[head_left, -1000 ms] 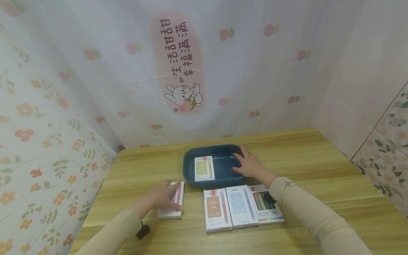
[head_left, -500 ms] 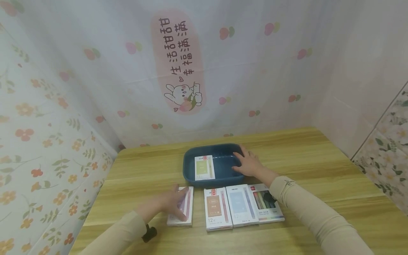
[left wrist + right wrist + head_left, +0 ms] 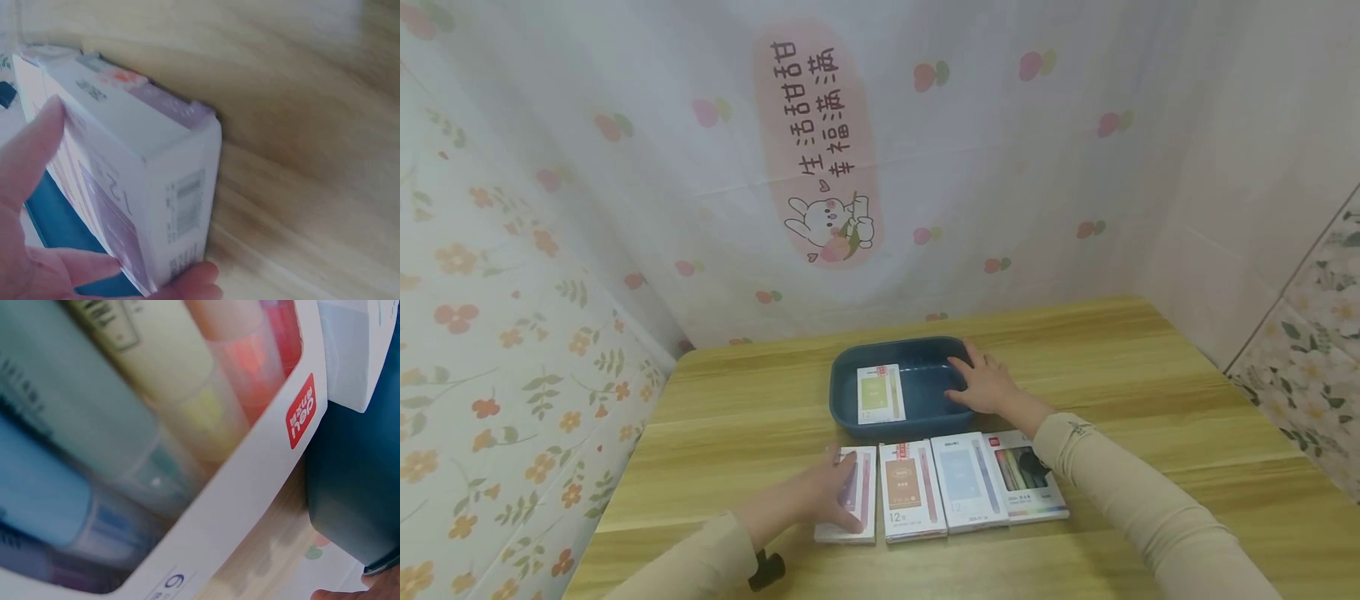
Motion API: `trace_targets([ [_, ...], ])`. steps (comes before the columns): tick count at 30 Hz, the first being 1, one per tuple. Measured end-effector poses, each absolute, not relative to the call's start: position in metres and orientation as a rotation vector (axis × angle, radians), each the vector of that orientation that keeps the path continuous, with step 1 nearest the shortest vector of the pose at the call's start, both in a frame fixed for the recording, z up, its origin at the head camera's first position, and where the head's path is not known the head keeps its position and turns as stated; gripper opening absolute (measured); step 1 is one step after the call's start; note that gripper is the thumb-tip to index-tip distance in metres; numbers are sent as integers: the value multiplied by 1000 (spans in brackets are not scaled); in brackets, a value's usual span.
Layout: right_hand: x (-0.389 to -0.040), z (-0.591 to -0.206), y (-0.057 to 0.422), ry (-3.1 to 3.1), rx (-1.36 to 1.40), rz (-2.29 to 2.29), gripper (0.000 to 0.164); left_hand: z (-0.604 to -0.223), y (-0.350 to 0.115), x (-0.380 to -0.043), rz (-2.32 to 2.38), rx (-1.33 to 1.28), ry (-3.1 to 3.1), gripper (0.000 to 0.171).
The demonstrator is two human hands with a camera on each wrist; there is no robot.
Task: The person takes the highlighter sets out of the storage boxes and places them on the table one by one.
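My left hand point(image 3: 812, 500) grips a white pen box with a purple label point(image 3: 866, 492), lying flat on the table. In the left wrist view, the thumb rests on its face and fingertips point(image 3: 199, 278) curl round the barcode end. Beside it, to the right, lies a pen box with a brown label point(image 3: 913, 492). My right hand point(image 3: 988, 387) holds the right wall of a dark blue bin point(image 3: 925, 404), some fingers reaching over its rim to the inside. A green-labelled pen box point(image 3: 876, 396) lies in the bin's left half.
Right of the brown-labelled box lie a blue-labelled pen box point(image 3: 962, 479) and a windowed box of highlighters point(image 3: 1033, 507), side by side in front of the bin. The wooden table point(image 3: 1112, 350) ends at a printed curtain point(image 3: 1000, 208) behind.
The left hand has slid the purple-labelled box rightward and slightly toward the front edge, close to the brown-labelled one. The right hand and bin have stayed in place.
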State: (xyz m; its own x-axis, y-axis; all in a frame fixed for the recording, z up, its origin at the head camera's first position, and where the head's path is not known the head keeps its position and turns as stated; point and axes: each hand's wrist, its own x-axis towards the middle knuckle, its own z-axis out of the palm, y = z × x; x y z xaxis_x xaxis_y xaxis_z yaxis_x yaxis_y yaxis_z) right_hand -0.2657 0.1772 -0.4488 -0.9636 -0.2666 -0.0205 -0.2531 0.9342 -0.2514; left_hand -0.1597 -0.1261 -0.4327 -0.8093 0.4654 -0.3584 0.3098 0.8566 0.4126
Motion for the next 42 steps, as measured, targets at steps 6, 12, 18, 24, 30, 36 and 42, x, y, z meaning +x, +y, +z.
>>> trace_targets([
  [6,-266,-447,176,3035,-405,-375,68,-432,-119,-155,454,552,2595,102],
  [12,-266,-448,177,3038,-407,-370,68,-434,-115,-153,461,515,2600,101],
  [18,-267,-450,177,3034,-401,-366,69,-435,-113,-152,453,503,2607,100],
  [24,-268,-451,177,3035,-400,-359,68,-433,-113,-151,434,517,2612,101],
  [30,-268,-451,176,3035,-405,-357,68,-435,-115,-150,408,556,2625,100],
  [36,-268,-450,176,3035,-398,-361,68,-437,-117,-151,409,580,2634,101],
  [42,-267,-449,176,3033,-395,-373,68,-434,-115,-151,406,574,2618,100],
])
